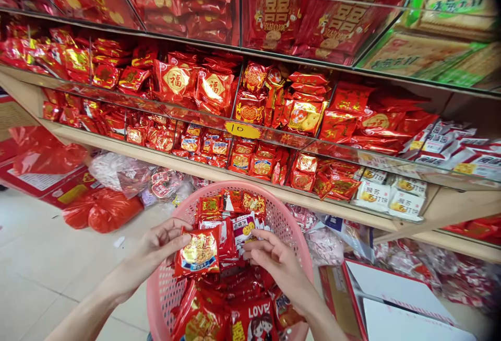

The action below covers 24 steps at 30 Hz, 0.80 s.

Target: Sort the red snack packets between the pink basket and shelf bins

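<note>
Red-and-gold biscuit packet (199, 251) pinched between thumb and fingers of left hand (162, 244), held over left part of pink perforated plastic basket (159, 294). Right hand (277, 260) held over basket contents, fingers loosely curled beside purple-and-white packet (243, 227); whether that packet is gripped cannot be told. Basket heaped with mostly red packets; "LOVE" packet (254, 317), printed with cartoon figures, laid nearest camera. Beyond, shelves (332, 207) stocked mostly with red packets; white soda-biscuit packets (373, 198) placed toward right of lowest row. Yellow "10" label (242, 129) fixed on shelf front.
</note>
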Tool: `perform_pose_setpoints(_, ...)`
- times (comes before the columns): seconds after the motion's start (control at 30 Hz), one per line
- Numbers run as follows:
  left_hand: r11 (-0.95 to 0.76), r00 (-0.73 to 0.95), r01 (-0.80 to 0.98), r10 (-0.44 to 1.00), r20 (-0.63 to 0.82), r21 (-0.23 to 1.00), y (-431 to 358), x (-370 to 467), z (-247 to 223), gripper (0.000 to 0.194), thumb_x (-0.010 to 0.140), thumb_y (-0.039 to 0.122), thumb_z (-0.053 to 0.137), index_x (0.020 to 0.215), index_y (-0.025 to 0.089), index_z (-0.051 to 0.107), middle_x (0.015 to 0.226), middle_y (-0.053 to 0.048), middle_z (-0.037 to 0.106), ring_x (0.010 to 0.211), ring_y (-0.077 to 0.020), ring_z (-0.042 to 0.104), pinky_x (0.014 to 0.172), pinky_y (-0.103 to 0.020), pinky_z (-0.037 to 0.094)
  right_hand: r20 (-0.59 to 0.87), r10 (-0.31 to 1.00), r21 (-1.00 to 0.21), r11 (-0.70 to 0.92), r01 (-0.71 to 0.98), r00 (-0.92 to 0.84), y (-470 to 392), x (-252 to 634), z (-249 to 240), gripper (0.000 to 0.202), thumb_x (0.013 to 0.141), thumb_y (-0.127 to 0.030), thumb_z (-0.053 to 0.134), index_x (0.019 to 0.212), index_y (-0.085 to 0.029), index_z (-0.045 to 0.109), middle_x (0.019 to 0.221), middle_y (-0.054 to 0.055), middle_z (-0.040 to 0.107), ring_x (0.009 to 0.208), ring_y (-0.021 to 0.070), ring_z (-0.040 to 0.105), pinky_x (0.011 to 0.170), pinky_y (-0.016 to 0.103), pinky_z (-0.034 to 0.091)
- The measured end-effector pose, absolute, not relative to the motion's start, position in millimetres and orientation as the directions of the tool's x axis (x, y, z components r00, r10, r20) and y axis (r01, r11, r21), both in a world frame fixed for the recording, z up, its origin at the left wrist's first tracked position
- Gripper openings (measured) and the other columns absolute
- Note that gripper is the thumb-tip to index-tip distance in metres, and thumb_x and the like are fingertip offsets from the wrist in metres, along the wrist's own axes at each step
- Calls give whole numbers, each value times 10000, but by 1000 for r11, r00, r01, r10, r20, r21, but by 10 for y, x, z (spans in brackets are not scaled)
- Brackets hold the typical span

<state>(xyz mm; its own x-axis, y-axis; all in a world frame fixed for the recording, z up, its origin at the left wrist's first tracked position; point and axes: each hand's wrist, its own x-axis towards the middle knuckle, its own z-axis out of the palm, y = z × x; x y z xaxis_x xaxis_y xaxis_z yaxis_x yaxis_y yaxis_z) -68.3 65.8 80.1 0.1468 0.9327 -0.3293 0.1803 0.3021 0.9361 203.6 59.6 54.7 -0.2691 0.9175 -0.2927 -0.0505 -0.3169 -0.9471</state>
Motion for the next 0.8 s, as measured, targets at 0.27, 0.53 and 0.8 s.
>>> perform_pose_setpoints(0.27,299,263,148,907,-329,943,709,-452,734,322,781,456,653,952,198,564,699,44,502,568,-78,380,484,-183,319,-272,904,-951,-305,-51,-331,612,1931,513,460,759,-421,675,1158,-241,534,1078,62,648,974,185,601,900,364,435)
perform_pose_setpoints(0.53,275,344,84,894,-287,958,742,-208,779,281,791,448,647,878,199,551,721,49,559,532,-58,391,490,-195,312,-256,880,-936,-330,-126,-400,655,1784,516,509,725,-376,720,1186,-307,517,912,-9,642,827,173,594,802,348,458)
perform_pose_setpoints(0.8,125,170,195,972,-159,973,795,-510,786,376,816,501,589,1025,194,530,888,-20,620,827,-156,571,762,-284,474,-304,921,-949,-317,-13,-242,681,1917,556,496,724,-426,697,1170,-292,526,808,-29,600,780,163,552,718,294,420)
